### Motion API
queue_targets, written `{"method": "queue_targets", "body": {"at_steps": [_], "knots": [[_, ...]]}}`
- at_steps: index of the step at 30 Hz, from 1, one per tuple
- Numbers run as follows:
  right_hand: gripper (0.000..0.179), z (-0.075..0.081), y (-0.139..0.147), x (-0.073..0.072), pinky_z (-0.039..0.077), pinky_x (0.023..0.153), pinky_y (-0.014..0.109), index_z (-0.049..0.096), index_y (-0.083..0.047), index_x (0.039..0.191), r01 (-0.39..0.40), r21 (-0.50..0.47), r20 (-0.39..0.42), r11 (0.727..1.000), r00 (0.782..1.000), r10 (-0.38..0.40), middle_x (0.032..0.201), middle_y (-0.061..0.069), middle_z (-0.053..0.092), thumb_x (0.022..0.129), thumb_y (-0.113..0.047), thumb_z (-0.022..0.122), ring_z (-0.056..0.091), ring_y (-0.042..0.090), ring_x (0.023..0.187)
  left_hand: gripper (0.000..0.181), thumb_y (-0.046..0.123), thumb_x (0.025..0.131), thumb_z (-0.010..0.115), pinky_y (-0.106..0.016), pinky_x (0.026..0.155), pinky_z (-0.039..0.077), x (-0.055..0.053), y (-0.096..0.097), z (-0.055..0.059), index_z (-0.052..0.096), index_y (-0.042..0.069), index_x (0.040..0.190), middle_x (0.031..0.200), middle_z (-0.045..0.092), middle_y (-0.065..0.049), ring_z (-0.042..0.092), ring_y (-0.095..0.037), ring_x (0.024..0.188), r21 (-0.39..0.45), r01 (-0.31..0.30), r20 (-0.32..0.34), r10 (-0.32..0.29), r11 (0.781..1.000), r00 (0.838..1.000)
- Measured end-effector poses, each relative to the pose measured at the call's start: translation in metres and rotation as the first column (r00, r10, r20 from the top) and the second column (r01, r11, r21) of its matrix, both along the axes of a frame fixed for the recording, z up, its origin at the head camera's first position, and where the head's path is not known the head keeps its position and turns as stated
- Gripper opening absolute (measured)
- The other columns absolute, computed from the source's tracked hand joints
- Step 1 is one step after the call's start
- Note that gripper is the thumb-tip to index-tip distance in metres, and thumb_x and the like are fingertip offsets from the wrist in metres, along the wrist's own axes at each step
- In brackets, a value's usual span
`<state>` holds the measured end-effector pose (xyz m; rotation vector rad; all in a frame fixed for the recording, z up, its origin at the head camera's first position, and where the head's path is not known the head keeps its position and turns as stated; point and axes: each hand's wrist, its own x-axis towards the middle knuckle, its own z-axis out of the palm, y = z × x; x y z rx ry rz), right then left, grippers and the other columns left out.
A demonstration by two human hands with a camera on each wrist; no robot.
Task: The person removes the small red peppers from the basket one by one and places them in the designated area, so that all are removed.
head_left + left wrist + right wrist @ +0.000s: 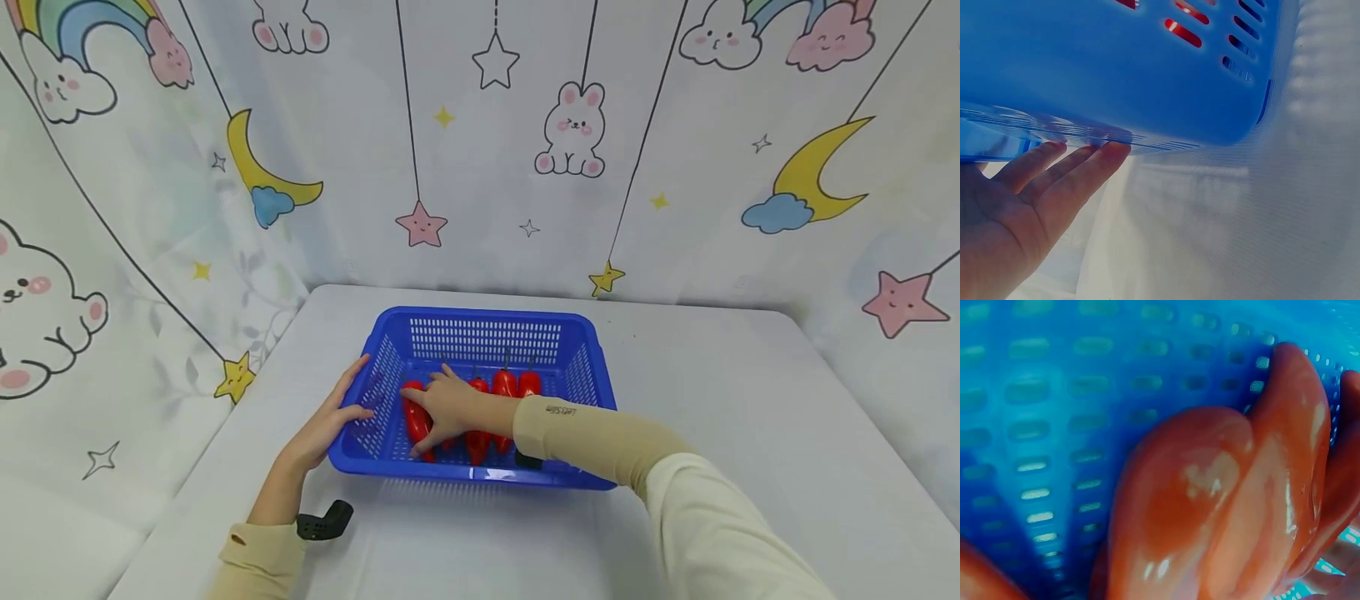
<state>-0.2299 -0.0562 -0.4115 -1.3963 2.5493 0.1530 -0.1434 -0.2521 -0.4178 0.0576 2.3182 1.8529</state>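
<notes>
A blue plastic basket [487,315] with slotted walls holds several glossy red chili peppers [504,383], laid side by side. At its left side my left hand [318,433] grips the wall, thumb over the rim and fingers along the outside. In the left wrist view, those fingers [1082,175] lie against the basket's outer wall [1085,69]. My right hand [450,406] is inside the basket, fingers and thumb spread over the leftmost chili pepper [415,419]. Close up in the right wrist view are rounded red chili peppers [1175,487]; most of the right hand is hidden there.
The basket stands on a table with a white cover [697,375]. A printed white curtain [480,167] with rabbits, stars and moons hangs behind and at the sides. A black wrist device [325,521] sits by the left forearm.
</notes>
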Motion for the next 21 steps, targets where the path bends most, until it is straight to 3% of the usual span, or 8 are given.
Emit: {"method": "queue_targets", "body": {"at_steps": [10, 21], "knots": [[0.107, 0.001, -0.011, -0.009, 0.013, 0.107, 0.049, 0.024, -0.023, 0.145, 0.098, -0.016, 0.109, 0.995, 0.989, -0.096, 0.132, 0.004, 0.049, 0.058, -0.066, 0.069, 0.039, 0.023, 0.125, 0.076, 0.011, 0.085, 0.045, -0.066, 0.092, 0.027, -0.003, -0.002, 0.002, 0.006, 0.033, 0.147, 0.151, -0.002, -0.014, 0.014, -0.048, 0.131, 0.004, 0.012, -0.011, -0.012, 1.000, 1.000], [0.111, -0.001, -0.023, -0.007, 0.010, 0.108, 0.050, 0.025, -0.022, 0.144, 0.191, -0.004, 0.138, 0.982, 0.972, -0.188, 0.135, 0.003, 0.046, 0.054, -0.065, 0.072, 0.037, 0.021, 0.127, 0.075, 0.013, 0.087, 0.045, -0.066, 0.092, 0.027, -0.001, -0.002, -0.001, 0.005, 0.033, 0.147, 0.151, -0.004, -0.013, 0.013, -0.049, 0.131, 0.004, 0.016, -0.001, -0.016, 1.000, 1.000]]}}
